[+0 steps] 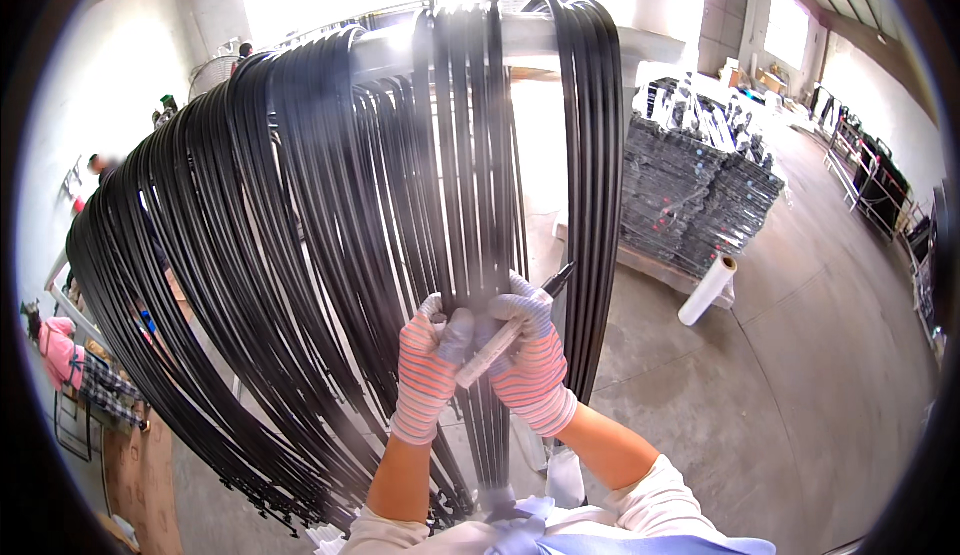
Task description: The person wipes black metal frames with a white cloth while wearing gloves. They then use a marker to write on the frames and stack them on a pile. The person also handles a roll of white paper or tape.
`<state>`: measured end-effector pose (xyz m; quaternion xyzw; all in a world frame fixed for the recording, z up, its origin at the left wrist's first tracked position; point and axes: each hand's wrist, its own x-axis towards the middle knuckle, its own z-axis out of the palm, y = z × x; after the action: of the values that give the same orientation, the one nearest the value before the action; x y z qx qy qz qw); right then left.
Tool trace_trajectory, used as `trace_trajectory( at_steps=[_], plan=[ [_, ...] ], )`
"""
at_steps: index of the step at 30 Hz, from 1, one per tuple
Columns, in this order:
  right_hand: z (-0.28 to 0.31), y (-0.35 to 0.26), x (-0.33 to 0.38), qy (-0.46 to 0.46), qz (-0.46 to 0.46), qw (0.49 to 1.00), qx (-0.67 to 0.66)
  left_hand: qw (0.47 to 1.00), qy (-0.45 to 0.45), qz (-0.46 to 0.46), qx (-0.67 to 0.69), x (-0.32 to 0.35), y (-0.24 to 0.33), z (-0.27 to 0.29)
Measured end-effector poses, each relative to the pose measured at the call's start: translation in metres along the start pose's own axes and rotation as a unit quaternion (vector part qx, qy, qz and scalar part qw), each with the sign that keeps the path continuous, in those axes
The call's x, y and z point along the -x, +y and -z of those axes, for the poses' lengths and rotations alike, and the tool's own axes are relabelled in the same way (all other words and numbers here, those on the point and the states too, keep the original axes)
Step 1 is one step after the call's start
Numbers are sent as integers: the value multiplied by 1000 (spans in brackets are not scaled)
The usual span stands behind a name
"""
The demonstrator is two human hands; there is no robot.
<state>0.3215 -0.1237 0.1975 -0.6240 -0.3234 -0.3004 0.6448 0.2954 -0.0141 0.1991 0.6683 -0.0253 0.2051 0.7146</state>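
Note:
Long black tubes or cables hang in dense rows over a pale horizontal bar. Both my hands, in grey and pink striped gloves, are raised before a narrower bundle of them. My left hand is closed, fingers curled at the bundle's left side; what it pinches is hidden. My right hand is closed on a whitish flat strip that slants down toward my left hand. A black pen-like piece sticks out beyond the right fingers. Haze blurs the middle.
To the right, a pallet stack of wrapped dark goods stands on the concrete floor, with a white film roll leaning near it. Racks line the far right. A person in pink is at the far left.

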Motion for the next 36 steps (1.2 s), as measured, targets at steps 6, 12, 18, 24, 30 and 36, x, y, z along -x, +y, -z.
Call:
trace_trajectory(
  at_steps=[6,12,18,24,30,36],
  plan=[
    [4,-7,2,-7,-38,999,-9,1000,14,8,14,3,1,-3],
    [9,-7,4,-35,-79,996,3,1000,11,-11,14,3,12,-8],
    [14,-12,5,-13,6,995,104,999,7,6,34,5,9,1],
    [17,-16,34,-37,-87,993,78,998,13,53,-21,15,15,-1],
    [33,-13,38,-66,-32,993,97,992,-23,87,-89,13,14,8],
    [55,-6,-16,14,202,942,267,996,-3,55,-65,19,18,0]
  ],
)
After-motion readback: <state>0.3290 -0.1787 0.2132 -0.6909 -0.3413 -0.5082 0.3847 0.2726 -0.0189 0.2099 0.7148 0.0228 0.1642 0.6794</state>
